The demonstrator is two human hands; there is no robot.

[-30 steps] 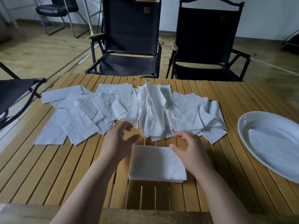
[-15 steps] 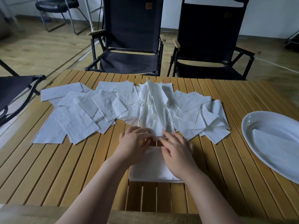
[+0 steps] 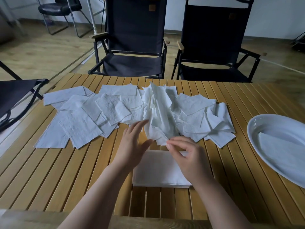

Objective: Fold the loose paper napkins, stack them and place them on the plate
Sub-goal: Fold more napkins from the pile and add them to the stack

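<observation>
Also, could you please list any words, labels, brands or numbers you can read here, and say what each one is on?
Left chair's tag, brown, on the backrest: too small and blurred to read.
Right chair's tag, brown, on the backrest: likewise unreadable.
Napkins and plate: no print seen.
So nothing legible.

Slatted wooden table [image 3: 49, 176]: loose napkins [image 3: 102, 111] (scattered), folded stack [image 3: 156, 172], plate [image 3: 257, 128].
</observation>
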